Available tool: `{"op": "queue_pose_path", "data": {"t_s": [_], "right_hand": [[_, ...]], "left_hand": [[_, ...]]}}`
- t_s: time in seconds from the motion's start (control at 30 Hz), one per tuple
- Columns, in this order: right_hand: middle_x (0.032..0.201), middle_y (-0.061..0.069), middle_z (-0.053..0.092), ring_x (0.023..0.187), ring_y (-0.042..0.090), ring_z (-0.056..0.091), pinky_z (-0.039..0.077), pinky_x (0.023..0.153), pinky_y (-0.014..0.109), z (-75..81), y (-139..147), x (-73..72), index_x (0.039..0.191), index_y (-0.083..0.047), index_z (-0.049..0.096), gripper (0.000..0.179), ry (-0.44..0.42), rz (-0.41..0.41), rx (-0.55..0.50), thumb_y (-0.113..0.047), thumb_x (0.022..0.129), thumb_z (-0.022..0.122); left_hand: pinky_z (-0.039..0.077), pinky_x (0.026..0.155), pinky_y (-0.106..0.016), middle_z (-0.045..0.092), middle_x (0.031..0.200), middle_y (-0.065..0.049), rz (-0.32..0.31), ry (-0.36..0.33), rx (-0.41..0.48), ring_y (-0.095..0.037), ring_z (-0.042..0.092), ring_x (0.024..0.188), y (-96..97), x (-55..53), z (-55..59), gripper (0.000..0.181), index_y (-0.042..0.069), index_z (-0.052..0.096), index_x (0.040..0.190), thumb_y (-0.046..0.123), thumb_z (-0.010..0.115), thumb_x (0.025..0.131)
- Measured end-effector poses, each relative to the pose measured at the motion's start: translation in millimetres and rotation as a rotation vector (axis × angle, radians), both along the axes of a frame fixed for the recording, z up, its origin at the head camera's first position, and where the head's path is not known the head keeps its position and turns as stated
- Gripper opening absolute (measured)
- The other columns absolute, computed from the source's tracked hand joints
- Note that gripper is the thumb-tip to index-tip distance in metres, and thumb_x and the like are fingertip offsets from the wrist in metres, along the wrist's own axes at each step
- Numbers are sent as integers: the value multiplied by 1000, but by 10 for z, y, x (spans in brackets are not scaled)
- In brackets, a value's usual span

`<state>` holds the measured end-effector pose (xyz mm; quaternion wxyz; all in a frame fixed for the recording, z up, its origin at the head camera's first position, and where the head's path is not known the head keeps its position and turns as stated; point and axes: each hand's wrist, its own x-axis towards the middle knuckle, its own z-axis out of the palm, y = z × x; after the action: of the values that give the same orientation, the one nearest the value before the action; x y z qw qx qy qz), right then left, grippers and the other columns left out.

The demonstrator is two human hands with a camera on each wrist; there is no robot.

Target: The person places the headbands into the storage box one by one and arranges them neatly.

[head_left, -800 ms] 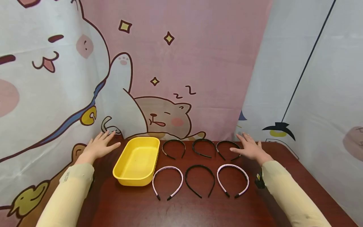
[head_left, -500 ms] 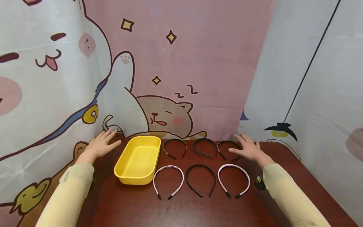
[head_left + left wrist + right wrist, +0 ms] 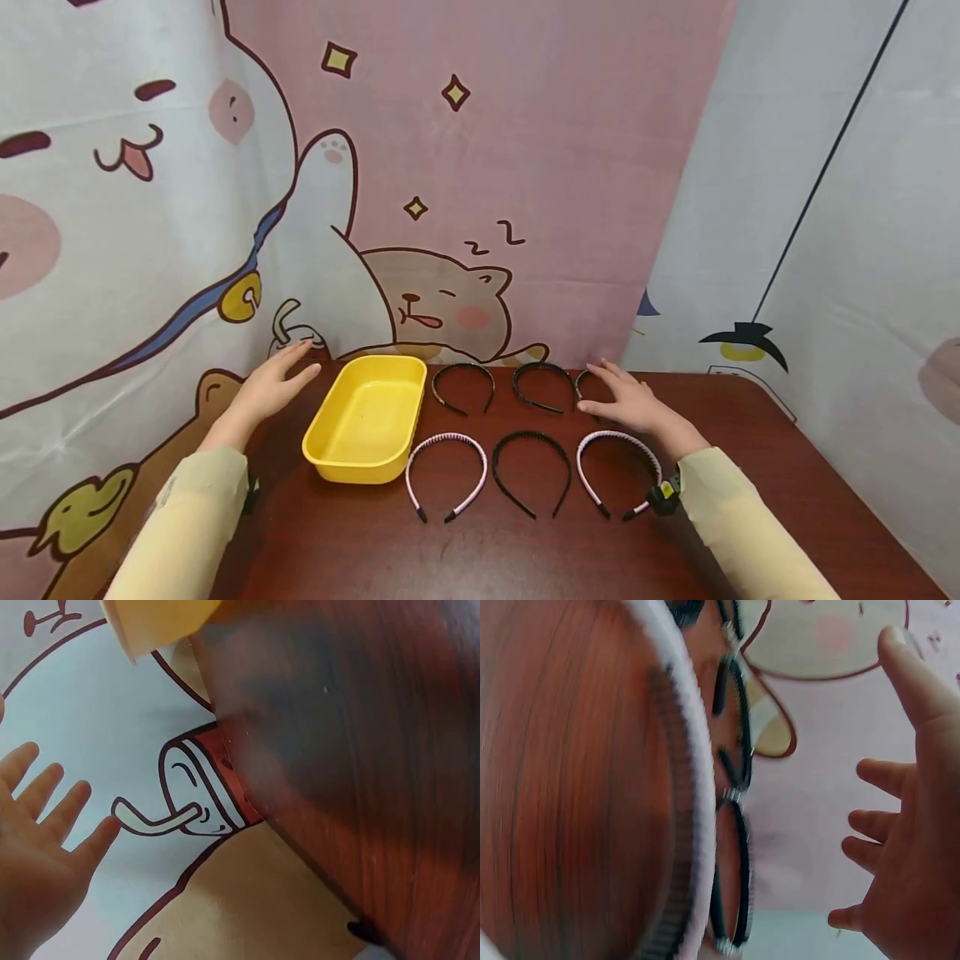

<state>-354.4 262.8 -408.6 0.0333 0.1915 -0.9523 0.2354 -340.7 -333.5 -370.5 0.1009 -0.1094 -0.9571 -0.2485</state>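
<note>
The left hand is raised just left of the yellow tray, by its far end, with fingers straight, gaps between them and thumb pointing toward the tray; it grips nothing. The yellow tray stands on the red-brown table, its bare floor showing. Right beside the tray's near half lies a pale pink headband; whether they touch I cannot tell. Near the tray's far right corner lies a slim dark headband. Further right of the tray come a black headband in the near row and a ridged dark headband in the far row. Well right of the tray, the right hand is raised with fingers spread wide, holding nothing. It partly hides the last dark headband in the far row; a second pale headband lies on its near side.
</note>
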Motion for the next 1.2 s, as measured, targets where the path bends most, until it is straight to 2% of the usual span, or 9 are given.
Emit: {"op": "queue_pose_path", "data": {"t_s": [0.1,0.2,0.3,0.4,0.67,0.97,1.2], "right_hand": [[157,24,17,140,47,18,17,100,73,15,-128,37,150,-5,34,84,-13,52,-43,-56,89,61],[156,23,20,140,45,21,26,102,66,39,-265,75,149,-5,37,82,-33,110,-87,-54,88,63],[156,22,23,140,42,22,28,105,61,47,-411,103,146,-5,42,76,-60,159,-118,-51,89,64],[155,21,26,140,41,24,28,106,59,38,-546,129,144,-7,46,72,-91,182,-151,-50,89,65],[150,21,35,137,41,30,29,106,58,-9,-686,164,138,-6,53,64,-93,188,-161,-47,90,64],[142,20,45,133,36,38,31,106,52,-52,-794,180,133,-4,58,57,-68,211,-178,-41,90,67],[138,18,50,131,36,42,34,104,52,-90,-740,220,130,-6,60,54,-65,193,-183,-41,90,67]], "left_hand": [[21,106,-64,30,152,-25,2,19,45,-46,27,137,29,24,-33,70,3,33,150,47,50,99],[32,102,-61,35,149,-26,4,21,92,-46,39,129,60,52,-90,68,2,36,149,47,50,99],[44,93,-57,39,147,-25,13,5,138,-45,50,119,79,84,-153,68,3,38,148,47,51,98],[49,87,-53,42,145,-24,18,-19,178,-44,54,115,91,109,-201,67,3,40,147,46,52,98],[52,84,-51,46,142,-24,28,-107,276,-42,56,114,64,150,-330,68,4,41,147,49,53,97],[55,77,-42,44,141,-29,-24,-163,442,-41,58,111,81,238,-398,64,-1,37,147,37,55,99],[55,77,-39,45,139,-31,-26,-222,468,-36,61,106,97,278,-471,59,-2,38,146,30,55,100]]}}
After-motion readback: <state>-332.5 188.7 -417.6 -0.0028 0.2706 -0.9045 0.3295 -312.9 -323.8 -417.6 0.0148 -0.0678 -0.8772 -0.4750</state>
